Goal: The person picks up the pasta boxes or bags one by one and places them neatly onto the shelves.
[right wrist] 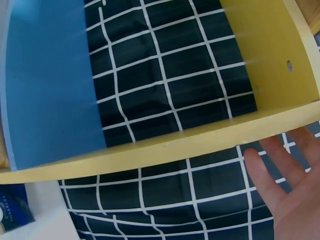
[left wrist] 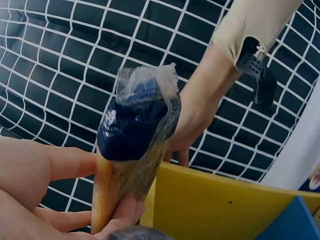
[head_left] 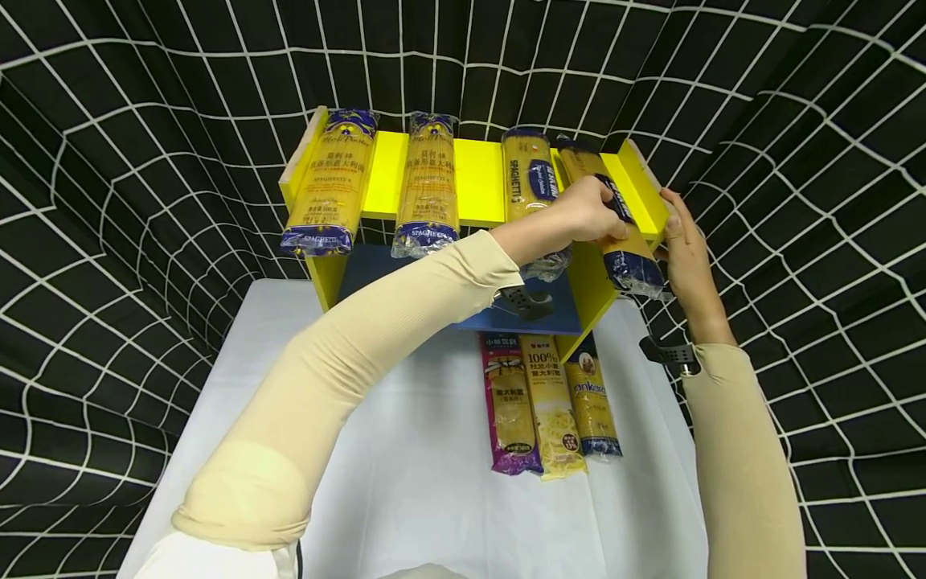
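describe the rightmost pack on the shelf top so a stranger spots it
Find the yellow shelf. Along its top, go to the right end, beside the end board. The pasta pack there is the only one of four gripped by the left hand.

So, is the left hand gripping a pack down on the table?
No, the left hand grips the rightmost pack up at the yellow shelf.

Two indigo-ended spaghetti packs [head_left: 333,173], two navy-ended spaghetti packs [head_left: 637,257], one magenta-edged pasta pack [head_left: 512,402], one cream-and-yellow pasta pack [head_left: 554,410] and one ankara pack [head_left: 595,410]: seven altogether. One shelf unit [head_left: 477,181], one table [head_left: 405,482], one left hand [head_left: 595,211], one right hand [head_left: 689,253], two cream sleeves [head_left: 745,450], two black wrist cameras [head_left: 531,304].
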The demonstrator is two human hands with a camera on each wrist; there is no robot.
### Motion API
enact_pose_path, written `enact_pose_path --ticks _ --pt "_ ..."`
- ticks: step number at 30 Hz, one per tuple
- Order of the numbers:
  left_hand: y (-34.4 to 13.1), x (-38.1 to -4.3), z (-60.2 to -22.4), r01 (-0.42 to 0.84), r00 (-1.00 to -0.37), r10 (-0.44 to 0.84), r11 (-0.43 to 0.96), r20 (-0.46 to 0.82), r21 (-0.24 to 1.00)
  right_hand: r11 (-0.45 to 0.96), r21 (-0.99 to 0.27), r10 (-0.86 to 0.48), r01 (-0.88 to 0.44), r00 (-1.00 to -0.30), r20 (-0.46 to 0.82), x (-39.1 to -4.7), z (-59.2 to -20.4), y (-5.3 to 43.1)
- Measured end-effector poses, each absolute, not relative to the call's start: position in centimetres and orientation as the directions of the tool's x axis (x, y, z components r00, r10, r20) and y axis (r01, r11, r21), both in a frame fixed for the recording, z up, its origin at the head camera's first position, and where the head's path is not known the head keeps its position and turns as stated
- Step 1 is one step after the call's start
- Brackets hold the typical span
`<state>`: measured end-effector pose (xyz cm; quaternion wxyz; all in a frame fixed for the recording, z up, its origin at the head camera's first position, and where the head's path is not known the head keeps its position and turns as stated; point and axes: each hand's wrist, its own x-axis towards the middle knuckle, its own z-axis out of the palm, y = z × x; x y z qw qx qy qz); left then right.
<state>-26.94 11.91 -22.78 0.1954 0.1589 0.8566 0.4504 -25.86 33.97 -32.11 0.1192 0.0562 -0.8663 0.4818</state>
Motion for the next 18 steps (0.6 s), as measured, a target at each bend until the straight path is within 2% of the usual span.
enact_pose_path --ticks 9,18 --pt "11.88 -27.41 -22.96 0.189 -0.861 0.481 0.604 -0.165 0.775 0.524 -0.826 0.034 -0.205 -0.965 0.261 -25.89 -32.03 34.03" --pt "12.16 -27.58 -23.23 0.350 -0.850 0.513 0.721 -0.121 0.597 0.526 -0.822 0.022 -0.216 -0.963 0.267 -26.01 -32.25 34.07"
